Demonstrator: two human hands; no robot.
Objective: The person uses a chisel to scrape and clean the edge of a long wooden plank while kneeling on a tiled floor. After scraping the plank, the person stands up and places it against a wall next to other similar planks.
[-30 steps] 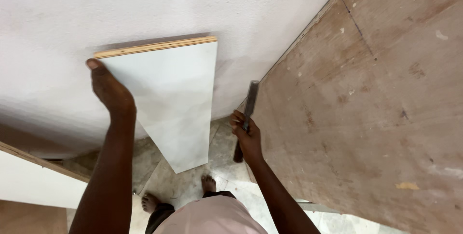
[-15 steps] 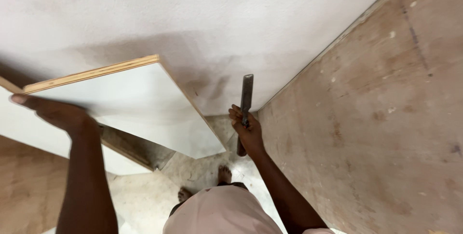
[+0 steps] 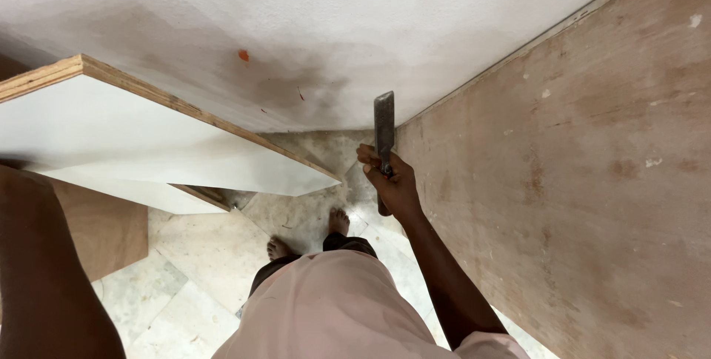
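The right hand (image 3: 392, 181) is closed tight around the handle of a chisel (image 3: 384, 131), a flat dark metal tool whose blade points up toward the white wall (image 3: 385, 26). It sits just beside the corner where that wall meets a big brown plywood sheet (image 3: 578, 181) on the right. To use the tool well here, I think the hand should keep a firm hold low on the handle and keep the blade straight, away from the bare feet (image 3: 339, 220) on the floor below. The left arm (image 3: 44, 277) shows at the bottom left, but the hand itself is out of the picture, so I cannot tell if it is open or holding anything. A white board with a wooden edge (image 3: 148, 141) sticks out from the left and its pointed corner comes close to the right hand. That board could get in the way if the tool swings left. Another white board (image 3: 148, 192) lies just under it, and a brown board (image 3: 104, 229) leans lower down. The floor is pale stone tiles (image 3: 207, 255) with bits of dust. The wall has a small orange spot (image 3: 243, 55) and a dark smudge.
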